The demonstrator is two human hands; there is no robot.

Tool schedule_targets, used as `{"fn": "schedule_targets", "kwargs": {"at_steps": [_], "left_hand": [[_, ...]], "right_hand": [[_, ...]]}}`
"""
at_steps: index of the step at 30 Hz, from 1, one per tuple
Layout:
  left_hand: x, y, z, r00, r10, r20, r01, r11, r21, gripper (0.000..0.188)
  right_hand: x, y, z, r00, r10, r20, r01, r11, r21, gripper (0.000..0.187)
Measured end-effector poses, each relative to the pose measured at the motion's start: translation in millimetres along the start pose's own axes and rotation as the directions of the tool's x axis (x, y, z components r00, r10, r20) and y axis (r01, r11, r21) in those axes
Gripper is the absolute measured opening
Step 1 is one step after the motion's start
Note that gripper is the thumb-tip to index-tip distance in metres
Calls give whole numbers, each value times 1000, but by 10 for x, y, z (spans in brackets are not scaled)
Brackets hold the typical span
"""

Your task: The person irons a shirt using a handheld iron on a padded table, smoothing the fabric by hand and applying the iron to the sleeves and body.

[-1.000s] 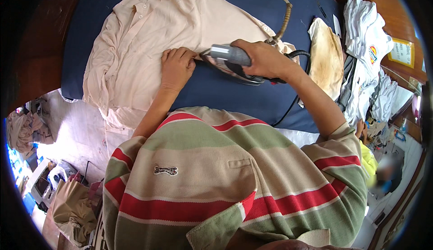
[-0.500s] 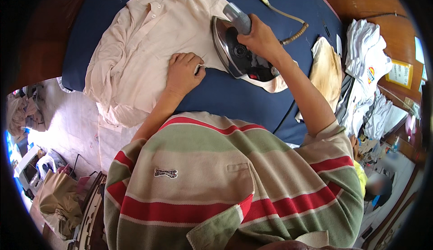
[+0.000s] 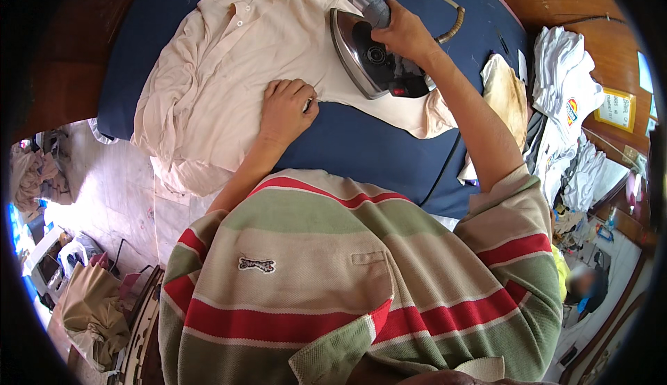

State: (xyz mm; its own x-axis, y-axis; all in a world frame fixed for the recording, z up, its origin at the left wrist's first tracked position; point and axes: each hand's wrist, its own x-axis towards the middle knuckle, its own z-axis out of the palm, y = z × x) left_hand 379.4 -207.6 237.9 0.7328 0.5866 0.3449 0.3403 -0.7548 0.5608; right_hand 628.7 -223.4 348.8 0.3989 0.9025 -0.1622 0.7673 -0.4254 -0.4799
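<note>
A cream button-neck shirt [image 3: 278, 45] lies spread over a dark blue padded surface [image 3: 347, 156], its left part wrinkled. My right hand [image 3: 408, 32] is wrapped round the grey handle of a clothes iron [image 3: 372, 55]. The iron's metal soleplate rests along the shirt's sleeve [image 3: 417, 118], whose end shows past the heel. My left hand [image 3: 288, 111] lies on the shirt beside the sleeve's inner edge. Its fingers are curled in, closed on the cloth at that edge; the thumb is partly hidden.
A coiled cord [image 3: 455, 27] runs from the iron to the far side. At the right, a tan-stained cloth [image 3: 506, 97] lies near stacked white garments [image 3: 563, 79]. Brown cloth [image 3: 94, 308] lies heaped at lower left. Another person [image 3: 587, 288] is at lower right.
My right hand has slid the iron a little farther from me, uncovering more of the sleeve's near edge. The cord shifted with it. My left hand stays nearly in place.
</note>
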Motion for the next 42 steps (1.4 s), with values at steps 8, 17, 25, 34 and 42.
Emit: {"fn": "schedule_targets", "kwargs": {"at_steps": [8, 17, 25, 34, 42], "left_hand": [[-14, -14, 16, 1000, 4, 12, -4, 1000, 12, 7], [-6, 5, 3, 999, -12, 30, 12, 1000, 5, 7], [4, 12, 0, 1000, -20, 18, 20, 1000, 6, 8], [-21, -18, 20, 998, -43, 45, 42, 999, 21, 6], [-4, -20, 28, 999, -34, -10, 34, 999, 25, 6]], "right_hand": [[121, 136, -93, 993, 89, 81, -102, 978, 182, 43], [-562, 291, -241, 969, 240, 52, -246, 954, 171, 50], [-1096, 177, -238, 936, -73, 343, 38, 993, 109, 55], [-1355, 34, -204, 907, -33, 419, 19, 999, 39, 51], [-1268, -134, -75, 908, -137, 396, 136, 990, 31, 50]]}}
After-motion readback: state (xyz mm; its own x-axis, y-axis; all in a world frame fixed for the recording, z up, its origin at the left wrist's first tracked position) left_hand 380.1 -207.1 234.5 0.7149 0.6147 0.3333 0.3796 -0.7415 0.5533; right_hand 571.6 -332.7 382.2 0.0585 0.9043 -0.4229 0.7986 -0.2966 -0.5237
